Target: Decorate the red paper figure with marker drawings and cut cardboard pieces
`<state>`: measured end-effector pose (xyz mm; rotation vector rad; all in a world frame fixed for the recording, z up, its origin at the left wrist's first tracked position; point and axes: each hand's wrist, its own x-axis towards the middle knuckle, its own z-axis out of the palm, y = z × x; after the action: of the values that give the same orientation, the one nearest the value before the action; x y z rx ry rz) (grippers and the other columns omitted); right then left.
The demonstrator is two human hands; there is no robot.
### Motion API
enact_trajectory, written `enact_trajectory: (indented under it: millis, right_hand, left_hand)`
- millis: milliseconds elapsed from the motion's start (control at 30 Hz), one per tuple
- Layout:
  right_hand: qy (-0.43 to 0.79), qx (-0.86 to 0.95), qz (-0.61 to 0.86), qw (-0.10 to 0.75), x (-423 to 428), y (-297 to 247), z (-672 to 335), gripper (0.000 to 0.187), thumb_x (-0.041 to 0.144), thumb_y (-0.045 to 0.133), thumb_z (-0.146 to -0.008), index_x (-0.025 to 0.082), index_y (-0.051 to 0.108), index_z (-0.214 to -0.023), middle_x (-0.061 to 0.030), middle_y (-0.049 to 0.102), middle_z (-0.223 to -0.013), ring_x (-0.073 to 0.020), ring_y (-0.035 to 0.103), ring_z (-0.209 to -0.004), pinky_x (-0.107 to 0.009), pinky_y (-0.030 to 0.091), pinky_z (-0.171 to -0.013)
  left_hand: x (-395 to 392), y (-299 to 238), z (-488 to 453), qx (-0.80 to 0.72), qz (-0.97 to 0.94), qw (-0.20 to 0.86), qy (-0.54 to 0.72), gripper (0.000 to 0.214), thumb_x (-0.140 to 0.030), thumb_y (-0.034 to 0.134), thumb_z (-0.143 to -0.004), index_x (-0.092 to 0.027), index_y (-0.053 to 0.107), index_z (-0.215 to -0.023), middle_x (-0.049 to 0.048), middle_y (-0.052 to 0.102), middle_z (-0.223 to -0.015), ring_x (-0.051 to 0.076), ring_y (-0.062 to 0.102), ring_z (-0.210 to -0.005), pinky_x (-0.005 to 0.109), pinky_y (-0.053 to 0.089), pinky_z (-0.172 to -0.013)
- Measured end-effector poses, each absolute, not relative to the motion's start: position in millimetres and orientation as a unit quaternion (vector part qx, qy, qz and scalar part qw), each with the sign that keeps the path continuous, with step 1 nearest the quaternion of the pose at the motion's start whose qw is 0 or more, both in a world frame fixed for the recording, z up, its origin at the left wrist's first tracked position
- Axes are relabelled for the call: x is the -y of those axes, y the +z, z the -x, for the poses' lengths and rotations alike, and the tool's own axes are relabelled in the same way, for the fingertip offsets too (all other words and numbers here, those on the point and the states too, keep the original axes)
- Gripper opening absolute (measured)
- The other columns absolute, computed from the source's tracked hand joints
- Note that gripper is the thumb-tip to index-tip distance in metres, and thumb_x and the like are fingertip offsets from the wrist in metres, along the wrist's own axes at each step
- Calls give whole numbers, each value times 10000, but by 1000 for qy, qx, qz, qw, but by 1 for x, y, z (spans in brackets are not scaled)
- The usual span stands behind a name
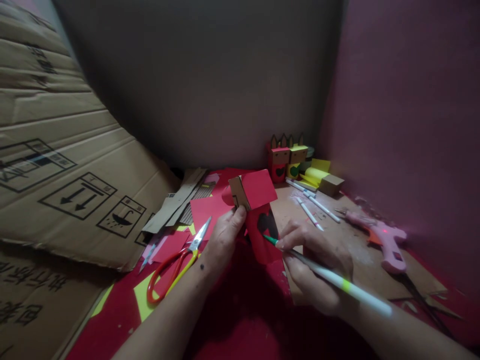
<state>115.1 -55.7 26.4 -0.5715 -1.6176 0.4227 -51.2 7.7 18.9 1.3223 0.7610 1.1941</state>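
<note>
My left hand (224,237) grips a red paper figure (259,189) by its brown cardboard edge, thumb on top. Its red tube-like body hangs down and carries a dark patch (267,224), perhaps a heart. In my right hand (317,262) is a white felt-tip pen (347,286) with a green tip and a yellow-green band. The green tip meets the lower left of the dark patch, or hovers just by it. Beside my left forearm lie scissors (176,267) with red and yellow handles, blades pointing away.
A big cardboard box (75,165) walls the left side. Cardboard strips (178,202) and paper scraps lie near it. At the back stand red (278,172) and yellow (294,172) figures. More pens (309,214) and a pink glue gun (390,240) with its red light on lie right.
</note>
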Motion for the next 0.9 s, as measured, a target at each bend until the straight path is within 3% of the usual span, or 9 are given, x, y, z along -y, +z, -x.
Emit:
enact_trajectory:
  millis: [200,500,900]
  right_hand:
    - [178,706,258,635,56,31,-114,182,32,513,-760,203,573,-778,-18,574,-677,-153,527,-584,-305,389,-524]
    - [180,711,253,631,54,23,-115,242,-1,523,-781,197,606,-892,-33,612,-783,-166,598,-717,-303,442,-605]
    - [174,702,257,641,55,27,-116,178,27,502,-761,188,569,-798,-26,582,-694,-159,556,-613,-302,390,-545]
  left_hand:
    - [-7,20,50,-290,-573,576,505,462,-552,518,-904,-155,676,-1082,105,713,-1079,261,652,-968,374,497,-881]
    - [-7,18,53,-310,-574,569,501,464,-544,503,-915,-140,690,-1045,103,710,-1005,257,629,-926,392,497,-866]
    - [-8,18,53,-302,-569,577,502,461,-539,511,-912,-134,686,-1043,106,709,-995,258,640,-907,395,499,-863]
